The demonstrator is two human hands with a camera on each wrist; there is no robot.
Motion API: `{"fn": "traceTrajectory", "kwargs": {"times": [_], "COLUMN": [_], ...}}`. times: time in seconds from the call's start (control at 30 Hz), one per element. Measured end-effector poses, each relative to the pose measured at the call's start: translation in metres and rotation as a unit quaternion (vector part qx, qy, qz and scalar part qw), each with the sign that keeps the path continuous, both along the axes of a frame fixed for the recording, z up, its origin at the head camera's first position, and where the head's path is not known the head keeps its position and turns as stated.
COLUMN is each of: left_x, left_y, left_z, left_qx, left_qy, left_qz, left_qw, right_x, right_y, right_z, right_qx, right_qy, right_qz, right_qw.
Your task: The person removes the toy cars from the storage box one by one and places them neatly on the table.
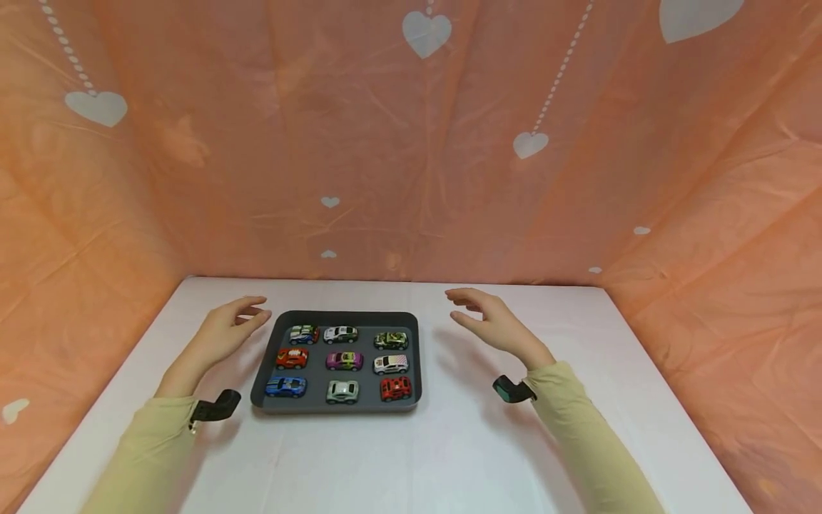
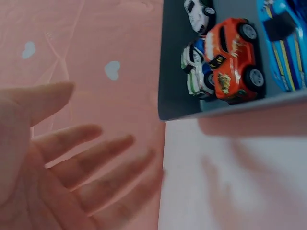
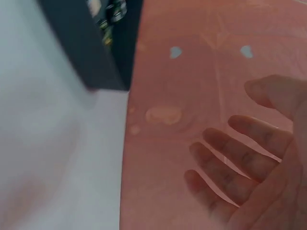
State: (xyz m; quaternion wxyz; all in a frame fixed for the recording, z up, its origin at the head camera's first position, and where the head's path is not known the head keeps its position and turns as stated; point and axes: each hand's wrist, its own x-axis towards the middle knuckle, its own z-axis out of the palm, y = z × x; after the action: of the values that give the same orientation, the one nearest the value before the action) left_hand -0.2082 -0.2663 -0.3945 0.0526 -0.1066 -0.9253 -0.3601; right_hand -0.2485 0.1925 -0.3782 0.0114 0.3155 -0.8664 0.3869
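Sitting flat near the middle of the white table (image 1: 398,464), slightly toward the far edge: dark grey tray (image 1: 414,357), long axis running left-right, parallel to the table's near edge. Carrying nine toy cars in a three-by-three grid, each car's long axis also lying left-right, along the tray's length. Far row: green-blue car (image 1: 303,333), white car (image 1: 340,333), green camo car (image 1: 391,340). Middle row: orange car (image 1: 292,357), purple car (image 1: 344,360), silver-white car (image 1: 390,364). Near row: blue car (image 1: 286,386), pale grey car (image 1: 342,391), red car (image 1: 395,387). Which end of any car is the front: cannot tell. Hovering just beside the tray's far-left corner: left hand (image 1: 225,330), fingers straight and spread, gripping nothing, not touching the tray. Hovering near the tray's far-right corner, a bit further off: right hand (image 1: 491,321), fingers likewise loose and apart, holding nothing. Showing the tray's rim with the orange car against it in the left wrist view; catching only a tray corner in the right wrist view. Standing between hands and tray: nothing but bare table. Hanging behind and at both sides: orange heart-print sheet (image 1: 411,143).
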Motion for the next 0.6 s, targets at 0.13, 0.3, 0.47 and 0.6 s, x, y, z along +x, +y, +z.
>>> {"fn": "traceTrajectory", "kwargs": {"times": [0.13,0.3,0.47,0.6], "left_x": [0.001,0.002,0.001,0.0], "left_y": [-0.001,-0.002,0.0,0.001], "left_z": [0.0,-0.005,-0.009,-0.015], "left_qx": [0.042,0.109,0.145,0.159], "left_qy": [-0.072,-0.142,-0.193,-0.215], "left_qz": [-0.026,-0.042,-0.044,-0.038], "left_qw": [0.9962,0.9829,0.9694,0.9629], "right_x": [-0.004,-0.007,-0.002,0.004], "right_y": [-0.013,-0.031,-0.052,-0.066], "right_z": [0.006,0.013,0.026,0.031], "right_qx": [-0.063,-0.122,-0.154,-0.164], "right_qy": [-0.053,-0.12,-0.15,-0.162], "right_qz": [0.01,0.026,0.059,0.081], "right_qw": [0.9966,0.9849,0.9748,0.9698]}}
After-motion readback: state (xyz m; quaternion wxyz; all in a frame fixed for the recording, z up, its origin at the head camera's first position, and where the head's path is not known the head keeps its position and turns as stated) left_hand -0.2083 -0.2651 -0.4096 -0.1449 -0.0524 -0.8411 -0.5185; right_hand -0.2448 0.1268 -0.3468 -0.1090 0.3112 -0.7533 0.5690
